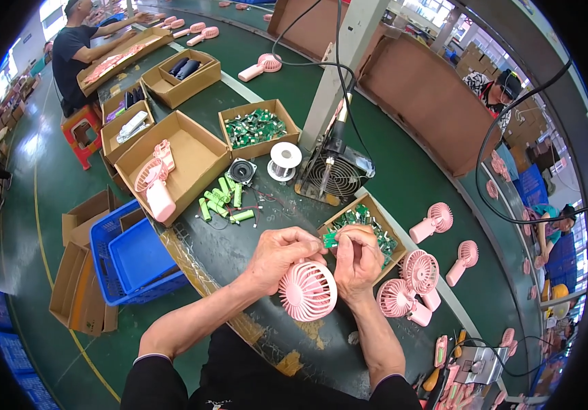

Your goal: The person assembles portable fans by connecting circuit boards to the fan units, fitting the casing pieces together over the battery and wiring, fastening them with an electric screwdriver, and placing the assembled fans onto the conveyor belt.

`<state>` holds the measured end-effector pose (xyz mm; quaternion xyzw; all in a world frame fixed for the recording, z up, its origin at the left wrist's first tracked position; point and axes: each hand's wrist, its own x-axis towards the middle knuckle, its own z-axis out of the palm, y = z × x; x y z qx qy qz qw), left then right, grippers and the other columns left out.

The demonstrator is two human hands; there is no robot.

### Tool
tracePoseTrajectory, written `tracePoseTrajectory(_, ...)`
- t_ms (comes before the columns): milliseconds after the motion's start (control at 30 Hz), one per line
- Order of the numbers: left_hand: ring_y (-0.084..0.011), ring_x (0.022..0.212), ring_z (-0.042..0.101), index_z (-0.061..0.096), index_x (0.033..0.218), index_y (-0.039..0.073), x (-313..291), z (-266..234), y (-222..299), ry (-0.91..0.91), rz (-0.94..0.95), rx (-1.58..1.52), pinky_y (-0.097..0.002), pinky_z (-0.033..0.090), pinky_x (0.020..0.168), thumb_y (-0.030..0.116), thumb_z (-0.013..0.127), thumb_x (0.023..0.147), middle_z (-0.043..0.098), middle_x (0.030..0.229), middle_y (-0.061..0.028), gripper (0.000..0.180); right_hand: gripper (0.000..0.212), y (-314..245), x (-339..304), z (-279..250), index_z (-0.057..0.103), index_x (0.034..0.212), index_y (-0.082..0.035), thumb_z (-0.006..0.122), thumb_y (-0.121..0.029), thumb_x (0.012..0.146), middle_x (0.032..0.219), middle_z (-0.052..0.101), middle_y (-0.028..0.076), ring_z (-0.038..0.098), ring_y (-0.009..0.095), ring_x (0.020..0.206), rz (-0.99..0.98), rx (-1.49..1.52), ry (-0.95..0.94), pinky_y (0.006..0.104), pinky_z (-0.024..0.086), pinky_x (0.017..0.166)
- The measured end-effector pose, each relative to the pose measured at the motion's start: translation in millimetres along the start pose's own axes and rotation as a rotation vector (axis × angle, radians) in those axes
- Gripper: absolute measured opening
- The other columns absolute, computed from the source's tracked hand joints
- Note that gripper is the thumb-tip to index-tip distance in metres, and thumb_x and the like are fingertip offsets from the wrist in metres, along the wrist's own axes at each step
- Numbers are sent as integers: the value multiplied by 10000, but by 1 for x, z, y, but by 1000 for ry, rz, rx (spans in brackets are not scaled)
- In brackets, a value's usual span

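My left hand (275,261) is closed on a pink handheld fan (308,292), its round slatted cage hanging below the fingers. Between thumb and fingers of my right hand (358,265) is a small green circuit board (329,240), close beside the left fingertips. Whether the board touches the fan is hidden by my fingers. Just beyond the right hand sits a cardboard box (398,253) of green circuit boards. Two more pink fans, one with a slatted head (396,298) and one with a ringed head (420,272), lie right of it.
Ahead are green battery cells (220,198), a small speaker (242,171), a solder spool (284,161) and a soldering iron (327,171) by a black fan unit (338,179). A large cardboard box (191,154) and blue crate (113,273) stand left. Co-workers sit farther off.
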<state>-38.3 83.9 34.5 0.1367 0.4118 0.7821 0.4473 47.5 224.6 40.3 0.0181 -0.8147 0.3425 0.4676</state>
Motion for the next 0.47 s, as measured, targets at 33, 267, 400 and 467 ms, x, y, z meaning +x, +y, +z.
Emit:
tracePoseTrajectory(33,-209,740,691,635,920,-53,-1,1,-1,-3,-7,16,-317,582,673,43,624,891,685,885,-184,100,49,-1,-1,-1,525,961,38,551,31,919,879,611,142,590,159,734,3,-1,0,263,508,621)
tracePoseTrajectory(267,-217,729,688,628,906,-53,-6,5,-11,19,-11,-10,-323,579,673,35,611,877,679,856,-183,94,103,-4,-9,-7,549,936,40,587,79,850,839,621,150,611,210,712,23,46,4,298,514,627)
tracePoseTrajectory(400,-217,727,688,630,916,-50,-6,9,-13,38,-18,-41,-324,580,673,32,605,872,679,847,-181,97,145,-4,-10,-10,572,930,36,627,88,806,828,634,159,641,262,703,66,50,15,324,532,638)
tracePoseTrajectory(467,-218,727,688,631,922,-49,-7,10,-14,44,-28,-38,-324,580,673,34,606,873,679,845,-180,99,138,-5,-11,-11,574,931,33,625,84,813,832,639,160,642,267,709,128,73,17,319,535,644)
